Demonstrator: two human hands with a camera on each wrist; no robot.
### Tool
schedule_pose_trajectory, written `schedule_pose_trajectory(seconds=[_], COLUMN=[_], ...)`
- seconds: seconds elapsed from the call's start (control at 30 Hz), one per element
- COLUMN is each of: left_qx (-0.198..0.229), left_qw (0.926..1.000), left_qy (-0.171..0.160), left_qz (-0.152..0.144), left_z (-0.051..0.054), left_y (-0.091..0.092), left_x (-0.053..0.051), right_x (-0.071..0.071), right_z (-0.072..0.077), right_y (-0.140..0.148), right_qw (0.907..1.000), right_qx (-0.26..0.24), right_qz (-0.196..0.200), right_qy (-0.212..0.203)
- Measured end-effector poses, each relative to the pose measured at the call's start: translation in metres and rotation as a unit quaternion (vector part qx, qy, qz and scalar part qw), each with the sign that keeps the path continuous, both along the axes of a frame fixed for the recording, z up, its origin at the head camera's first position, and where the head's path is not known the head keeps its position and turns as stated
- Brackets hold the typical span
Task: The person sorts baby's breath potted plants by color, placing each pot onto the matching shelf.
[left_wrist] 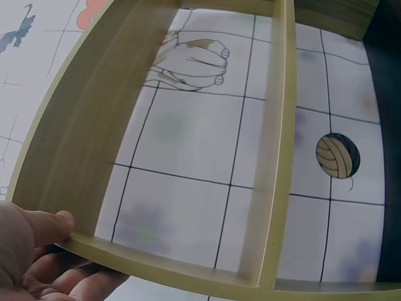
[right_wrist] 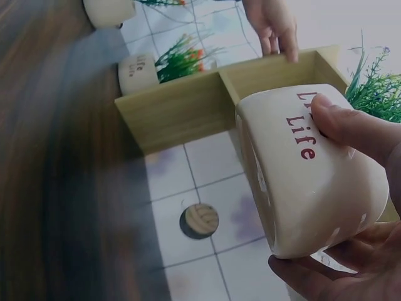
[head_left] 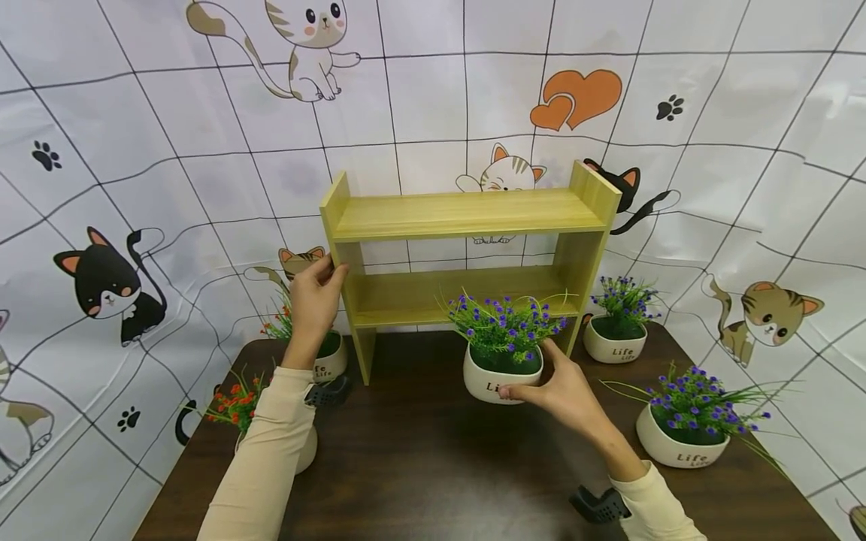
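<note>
Nearest the right wrist camera is your right-hand grip (head_left: pixel 567 392), wrapped round a white purple-flowered pot (head_left: pixel 502 355): thumb over the "Life" lettering, other fingers round the far side. You've got that pot about upright and up off the table (head_left: pixel 419 458), in front of the wooden shelf unit (head_left: pixel 467 214) and right of its middle; in the head view its flowers overlap the lower board (head_left: pixel 406 293). Your left-hand grip (head_left: pixel 316 302) pinches the shelf unit's left side panel, thumb on the inner face, fingers on the outside. Black wrist straps on both your arms, cream sleeves (head_left: pixel 260 458) behind them. Shelf unit stands on the dark table. Left of it, one red-flowered pot (head_left: pixel 330 366) sits just beside the panel, partly behind your left arm; a nearer red-flowered pot (head_left: pixel 308 452) is mostly hidden by your sleeve. Right of it, one purple-flowered plant (head_left: pixel 614 340) is beside the right panel, another purple-flowered plant (head_left: pixel 682 442) nearer you. Behind everything, white gridded wall covering (head_left: pixel 433 98) with cartoon cats (head_left: pixel 108 278) and orange hearts (head_left: pixel 591 98).
</note>
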State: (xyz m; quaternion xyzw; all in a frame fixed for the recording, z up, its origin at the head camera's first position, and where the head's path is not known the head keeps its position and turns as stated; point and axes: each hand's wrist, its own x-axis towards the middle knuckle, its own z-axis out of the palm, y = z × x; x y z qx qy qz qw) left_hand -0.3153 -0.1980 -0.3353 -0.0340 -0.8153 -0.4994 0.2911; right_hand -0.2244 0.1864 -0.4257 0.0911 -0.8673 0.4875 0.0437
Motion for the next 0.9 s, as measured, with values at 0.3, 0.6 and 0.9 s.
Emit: schedule_pose_trajectory(seconds=[0.3,0.6,0.9], left_qx=[-0.003,-0.005,-0.007], left_qw=[1.0000,1.0000,0.9999], left_qy=[0.003,0.005,0.010], left_qz=[0.000,0.001,-0.001], left_z=[-0.001,0.000,-0.001], left_y=[-0.001,-0.001,0.000], left_x=[0.000,-0.001,-0.001], right_x=[-0.015,-0.030,-0.043], right_z=[0.017,0.032,0.043], right_y=[-0.024,-0.046,-0.071], right_qw=[0.9996,0.9985,0.9960], right_qx=[0.011,0.002,-0.025], right_qz=[0.018,0.044,0.081], right_qy=[0.020,0.034,0.028])
